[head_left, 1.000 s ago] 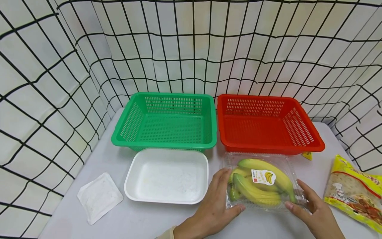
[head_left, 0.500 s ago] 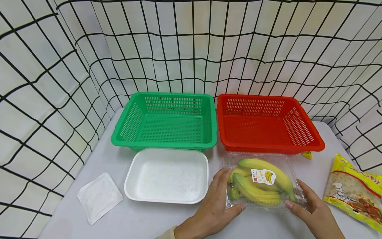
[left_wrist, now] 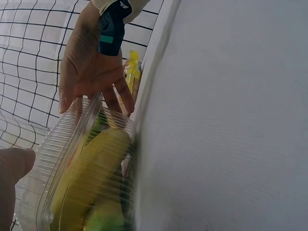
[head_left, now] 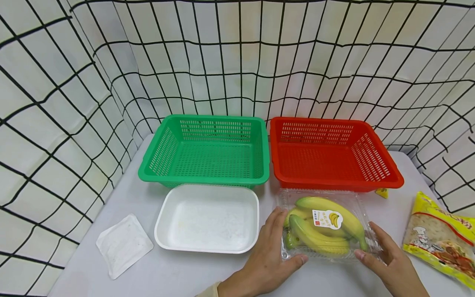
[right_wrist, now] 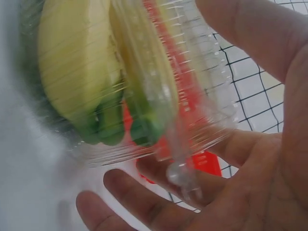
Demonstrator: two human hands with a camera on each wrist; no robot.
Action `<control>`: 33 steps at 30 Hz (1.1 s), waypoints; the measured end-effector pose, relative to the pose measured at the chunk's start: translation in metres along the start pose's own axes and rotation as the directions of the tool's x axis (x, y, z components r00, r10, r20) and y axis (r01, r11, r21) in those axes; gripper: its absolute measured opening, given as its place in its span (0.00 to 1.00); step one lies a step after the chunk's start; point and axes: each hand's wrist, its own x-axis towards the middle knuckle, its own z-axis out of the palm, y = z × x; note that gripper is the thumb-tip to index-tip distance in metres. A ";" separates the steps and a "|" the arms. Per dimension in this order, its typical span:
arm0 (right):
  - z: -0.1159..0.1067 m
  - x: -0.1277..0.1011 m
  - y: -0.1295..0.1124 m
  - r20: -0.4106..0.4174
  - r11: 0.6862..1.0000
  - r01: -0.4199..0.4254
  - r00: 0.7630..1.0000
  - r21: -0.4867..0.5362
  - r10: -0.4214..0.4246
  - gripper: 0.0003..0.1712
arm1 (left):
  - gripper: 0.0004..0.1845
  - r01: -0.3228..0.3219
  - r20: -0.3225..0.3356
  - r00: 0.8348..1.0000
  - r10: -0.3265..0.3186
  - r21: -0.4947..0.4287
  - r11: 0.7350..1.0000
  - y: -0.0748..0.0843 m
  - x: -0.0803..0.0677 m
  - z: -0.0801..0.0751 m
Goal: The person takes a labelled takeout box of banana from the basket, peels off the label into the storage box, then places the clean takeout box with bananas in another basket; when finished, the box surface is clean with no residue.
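Note:
A clear plastic clamshell box (head_left: pixel 287 199) of bananas (head_left: pixel 317 235) lies on the white table just in front of the red basket. Its lid bears a white label with a banana picture. My left hand (head_left: pixel 272 249) rests along the box's left side, thumb stretched out by the front edge. At the right end is my right hand (head_left: pixel 395 264), thumb near the front corner, fingers along the side. In the left wrist view, the right hand's fingers spread loosely at the far end of the box (left_wrist: pixel 53 154). Relaxed right fingers (right_wrist: pixel 144 202) reach past the ribbed plastic in the right wrist view.
Behind stand a green basket (head_left: pixel 204 181) and a red basket (head_left: pixel 334 184), side by side. A white tray (head_left: pixel 208 220) sits left of the box, with a flat white packet (head_left: pixel 125 246) farther left. At right lies a yellow food bag (head_left: pixel 439 243). Black netting (head_left: pixel 241 74) surrounds the table.

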 end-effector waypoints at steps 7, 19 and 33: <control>-0.009 -0.007 -0.014 -0.100 0.993 0.087 0.991 -0.077 -0.094 0.68 | 0.60 0.129 0.049 0.991 -0.124 -0.105 0.986 -0.001 0.000 0.004; -0.014 -0.020 -0.059 -0.297 0.859 0.342 0.835 -0.380 -0.464 0.41 | 0.60 0.202 0.075 0.979 -0.188 -0.337 0.919 -0.007 0.005 0.006; -0.016 0.001 -0.083 -0.084 0.803 0.423 0.862 -0.420 -0.499 0.18 | 0.55 0.219 0.115 0.976 -0.188 -0.446 0.868 -0.009 0.008 0.005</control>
